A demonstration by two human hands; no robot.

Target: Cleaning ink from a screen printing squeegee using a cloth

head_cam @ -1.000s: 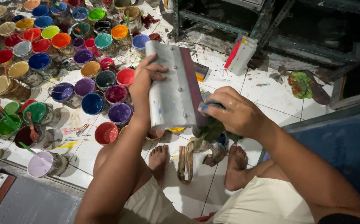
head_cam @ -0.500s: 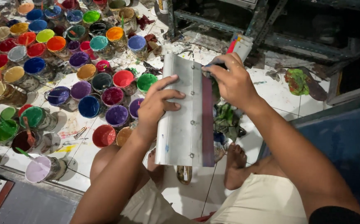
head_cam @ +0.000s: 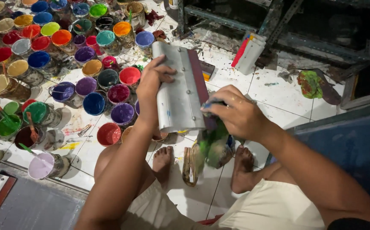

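While the person squats barefoot on a white tiled floor [head_cam: 278,91], seen from the head camera looking straight down, both hands work on a squeegee [head_cam: 178,91], a flat grey metal holder with a dark red rubber blade along its right edge. It is held up in the air above the knees, between the two hands, tilted with its far end pointing away from the body.

The left hand [head_cam: 151,83] is closed on the squeegee's left edge, thumb across the metal face and fingers hidden behind, which appears to steady it so that the blade edge faces the other hand. The right hand [head_cam: 234,115] is clenched on a rag [head_cam: 212,147] stained green, blue and yellow, and presses it against the near end of the blade; the rest of the rag hangs down toward the feet. That grip suits rubbing along the rubber edge.

To the left, many open paint cans [head_cam: 93,102] stand packed together on the floor within arm's reach, in red, blue, purple, green, orange and yellow, some with stir sticks standing in them. Beyond the squeegee, a second squeegee [head_cam: 249,53] leans against a dark metal frame [head_cam: 278,21]. A paint-smeared sandal [head_cam: 315,85] lies on the tiles to the right.
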